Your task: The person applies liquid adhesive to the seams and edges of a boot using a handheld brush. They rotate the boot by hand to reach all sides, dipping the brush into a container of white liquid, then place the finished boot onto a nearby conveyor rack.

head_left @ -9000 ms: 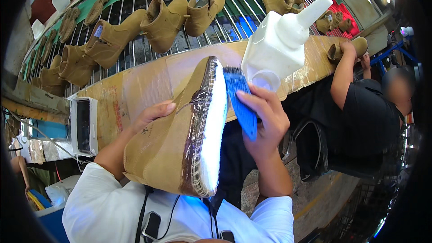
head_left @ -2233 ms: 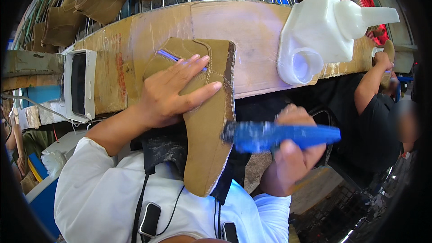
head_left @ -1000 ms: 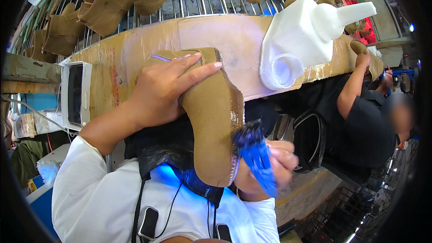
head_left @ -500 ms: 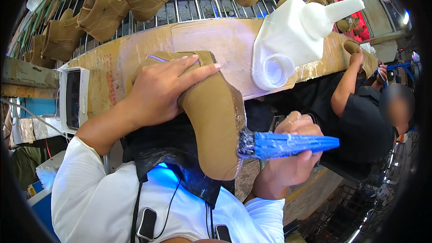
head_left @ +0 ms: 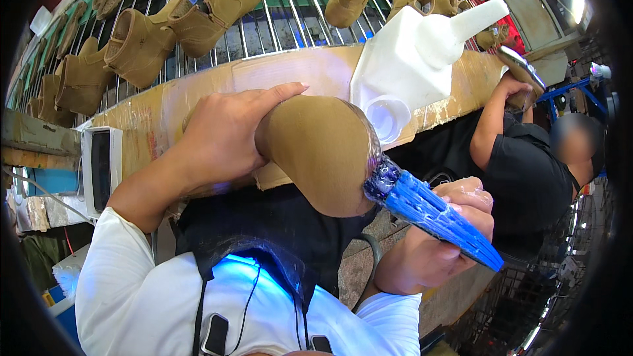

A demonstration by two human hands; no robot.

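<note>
A tan boot (head_left: 318, 151) is held over my lap, toe pointing toward me and to the right. My left hand (head_left: 227, 132) is closed round its upper part, the thumb lying along the top. In my right hand (head_left: 455, 231) is a blue-handled brush (head_left: 440, 216), gripped between thumb and fingers. Its dark, wet bristles press on the lower edge of the boot near the toe, where the sole joins. White residue smears the brush handle and my right fingers. The boot's far side is hidden.
A white plastic bottle (head_left: 422, 56) with a spout and a round opening stands on the cardboard-covered bench (head_left: 290, 69). Behind it, several tan boots (head_left: 208, 16) sit on a metal bar rack. At right a co-worker (head_left: 527, 165) in black handles another shoe. A white-framed device (head_left: 102, 168) stands at left.
The boot has tipped so its toe is raised and turned to the right. The brush has moved up and right along its edge, its handle now slanting downward.
</note>
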